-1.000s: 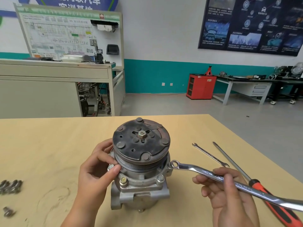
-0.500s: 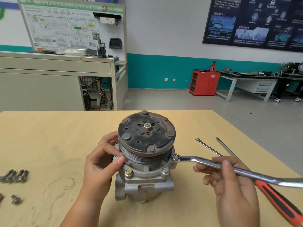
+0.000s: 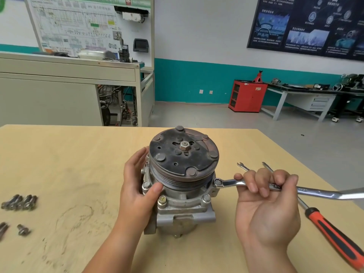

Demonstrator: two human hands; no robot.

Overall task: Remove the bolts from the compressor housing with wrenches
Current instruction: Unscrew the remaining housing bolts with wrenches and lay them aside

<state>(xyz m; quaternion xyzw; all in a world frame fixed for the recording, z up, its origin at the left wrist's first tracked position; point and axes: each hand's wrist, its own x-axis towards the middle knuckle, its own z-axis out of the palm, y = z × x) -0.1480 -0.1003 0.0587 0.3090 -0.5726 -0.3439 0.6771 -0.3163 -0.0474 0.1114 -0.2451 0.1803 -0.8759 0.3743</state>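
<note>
Right hand (image 3: 267, 209) flipped palm-up, gripping 1 wrench (image 3: 230, 182); left hand (image 3: 136, 188) holds 1 compressor (image 3: 183, 154).

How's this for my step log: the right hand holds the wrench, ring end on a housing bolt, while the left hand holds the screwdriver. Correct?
Wrong on the left hand: in the head view it grips the compressor, and the screwdriver lies on the table. The right hand does hold the wrench, ring end on a housing bolt.

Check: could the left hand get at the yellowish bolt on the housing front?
Probably yes. The left hand grips the compressor just beside the yellowish bolt, its thumb ending right above it, and nothing covers the bolt.
</note>
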